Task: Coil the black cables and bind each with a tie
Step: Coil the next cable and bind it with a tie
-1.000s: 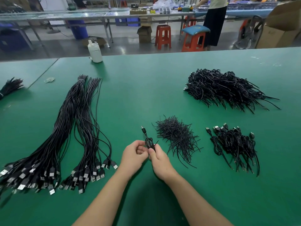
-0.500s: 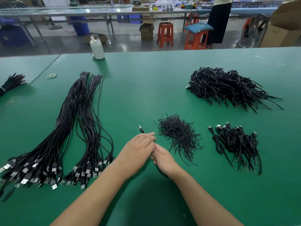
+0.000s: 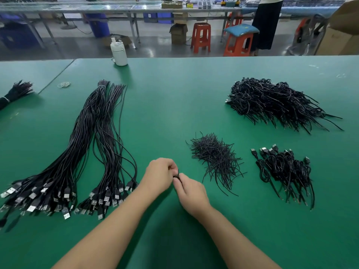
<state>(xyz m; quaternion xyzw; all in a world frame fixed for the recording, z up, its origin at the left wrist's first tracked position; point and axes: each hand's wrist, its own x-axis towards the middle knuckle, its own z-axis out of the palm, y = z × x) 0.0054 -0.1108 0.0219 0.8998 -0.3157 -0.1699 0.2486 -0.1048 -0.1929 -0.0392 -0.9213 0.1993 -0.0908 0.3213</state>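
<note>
Both hands, left hand (image 3: 159, 174) and right hand (image 3: 189, 192), clamped on coiled cable (image 3: 176, 176), tying; small bound pile (image 3: 285, 171) done, long cables (image 3: 83, 144) left.

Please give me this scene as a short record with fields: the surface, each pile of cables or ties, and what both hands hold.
surface: green table
left side: straight cables, plugs toward the person
middle: loose ties
near right: small pile of coiled cables
far right: large cable pile
left hand: grip on a small black coil
right hand: grip on the same coil
</note>
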